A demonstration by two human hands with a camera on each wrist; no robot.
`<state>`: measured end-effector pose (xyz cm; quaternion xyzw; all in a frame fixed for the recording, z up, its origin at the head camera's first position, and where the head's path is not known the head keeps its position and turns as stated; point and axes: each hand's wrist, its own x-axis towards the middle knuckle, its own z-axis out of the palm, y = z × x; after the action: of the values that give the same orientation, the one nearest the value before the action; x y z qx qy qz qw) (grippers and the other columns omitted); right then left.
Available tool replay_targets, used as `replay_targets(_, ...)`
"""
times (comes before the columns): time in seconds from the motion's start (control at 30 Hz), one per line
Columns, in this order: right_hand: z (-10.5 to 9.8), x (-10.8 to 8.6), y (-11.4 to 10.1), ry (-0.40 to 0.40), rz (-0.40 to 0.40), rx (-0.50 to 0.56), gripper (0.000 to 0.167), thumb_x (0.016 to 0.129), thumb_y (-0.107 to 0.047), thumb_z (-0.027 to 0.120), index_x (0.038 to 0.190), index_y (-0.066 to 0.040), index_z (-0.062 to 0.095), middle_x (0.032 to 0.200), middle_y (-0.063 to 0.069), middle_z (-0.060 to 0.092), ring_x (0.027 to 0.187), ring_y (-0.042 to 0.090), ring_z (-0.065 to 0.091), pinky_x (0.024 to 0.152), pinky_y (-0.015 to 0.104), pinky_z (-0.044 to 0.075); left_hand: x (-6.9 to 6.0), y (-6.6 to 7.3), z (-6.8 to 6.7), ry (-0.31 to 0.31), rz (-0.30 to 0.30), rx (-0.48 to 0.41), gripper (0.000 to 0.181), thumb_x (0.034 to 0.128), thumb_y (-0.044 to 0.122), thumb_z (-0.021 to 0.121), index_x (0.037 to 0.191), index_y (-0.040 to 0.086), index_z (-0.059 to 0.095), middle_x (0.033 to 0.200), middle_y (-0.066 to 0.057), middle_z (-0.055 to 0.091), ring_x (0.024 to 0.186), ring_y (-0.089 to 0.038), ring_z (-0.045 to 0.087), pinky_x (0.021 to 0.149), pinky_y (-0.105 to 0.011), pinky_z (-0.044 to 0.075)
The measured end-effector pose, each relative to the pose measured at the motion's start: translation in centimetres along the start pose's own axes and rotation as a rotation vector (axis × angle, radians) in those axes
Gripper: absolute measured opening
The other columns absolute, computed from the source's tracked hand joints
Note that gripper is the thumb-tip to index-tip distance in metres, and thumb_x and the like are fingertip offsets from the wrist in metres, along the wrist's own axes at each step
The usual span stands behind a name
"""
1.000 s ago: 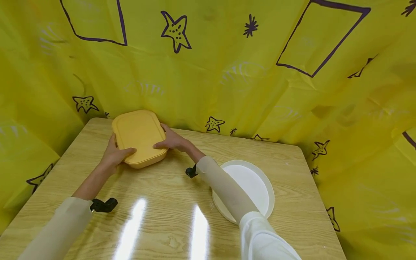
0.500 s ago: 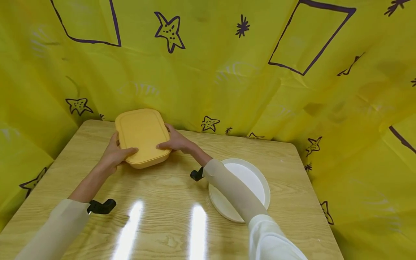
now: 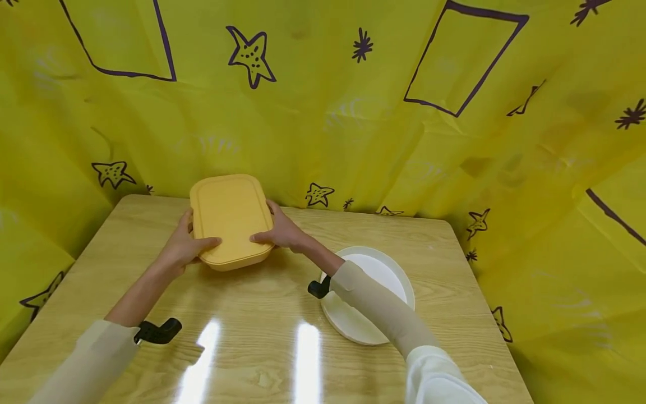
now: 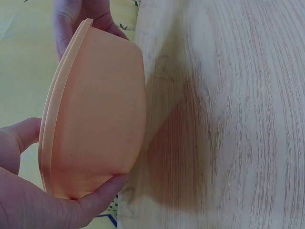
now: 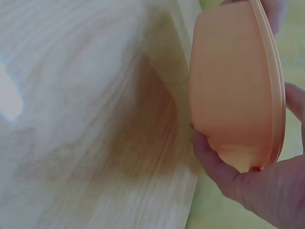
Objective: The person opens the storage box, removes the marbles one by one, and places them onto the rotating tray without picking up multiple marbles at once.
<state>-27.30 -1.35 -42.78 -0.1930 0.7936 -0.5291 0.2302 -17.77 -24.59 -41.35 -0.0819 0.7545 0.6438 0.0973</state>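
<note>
Both hands hold a yellow-orange lidded box (image 3: pixel 232 216) near the back left of the table. The left hand (image 3: pixel 183 244) grips its left side, thumb on the lid and fingers underneath. On the other side the right hand (image 3: pixel 284 229) has its thumb on the lid's near right corner. Seen from the left wrist, the box (image 4: pixel 97 105) shows its side wall, with fingers of the left hand (image 4: pixel 43 191) under the bottom edge. In the right wrist view the right hand (image 5: pixel 257 191) curls round the box (image 5: pixel 231 76), which appears tilted, its shadow on the wood.
A round whitish plate or tray (image 3: pixel 364 331) lies on the wooden table (image 3: pixel 252 336), right of centre, partly under the right forearm. A yellow curtain (image 3: pixel 303 123) with drawn stars and shapes hangs behind and at the sides. Light glares off the table's near part.
In the head view the box and both hands have shifted a little to the right, and the box looks slightly straighter. The grip of both hands stays the same.
</note>
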Motion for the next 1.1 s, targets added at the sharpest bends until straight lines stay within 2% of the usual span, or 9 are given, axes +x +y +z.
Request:
replay_targets(0.23,0.2,-2.0,0.4,0.061,-0.018,0.060,0.105,0.080,-0.006,0.083,0.159,-0.010,0.014,0.149,0.015,0.039,0.118,0.024,0.057,0.096,0.032,0.046,-0.2,0.2,0.7,-0.049,-0.020,-0.007,0.111,0.0947,0.004,0.067,0.155,0.018,-0.026,0.161,-0.029,-0.001,0.082,-0.014,0.067,0.072,-0.034,0.058)
replay_targets(0.53,0.6,-4.4,1.1,0.124,0.014,0.104,0.108,0.079,-0.005,0.083,0.160,-0.012,0.012,0.151,0.013,0.036,0.115,0.023,0.057,0.096,0.033,0.046,-0.8,0.4,1.6,-0.087,-0.050,0.007,0.113,0.0933,0.003,0.069,0.156,0.018,-0.024,0.161,-0.030,-0.005,0.085,-0.018,0.068,0.072,-0.035,0.058)
replay_targets(0.8,0.8,-6.5,1.6,0.146,0.049,0.141,0.109,0.080,-0.006,0.083,0.160,-0.008,0.008,0.152,0.013,0.035,0.120,0.027,0.055,0.100,0.038,0.044,-1.5,0.1,2.7,-0.108,-0.065,0.009,0.111,0.0929,0.002,0.069,0.157,0.017,-0.021,0.161,-0.030,-0.003,0.086,-0.020,0.068,0.072,-0.036,0.058)
replay_targets(1.1,1.7,-8.6,2.5,0.200,0.088,0.126,0.110,0.080,-0.011,0.083,0.160,-0.009,0.008,0.145,0.017,0.042,0.113,0.026,0.058,0.098,0.039,0.046,-2.4,-0.5,3.3,-0.135,-0.062,0.062,0.111,0.0923,0.004,0.070,0.157,0.016,-0.020,0.160,-0.032,0.000,0.088,-0.022,0.068,0.070,-0.035,0.058)
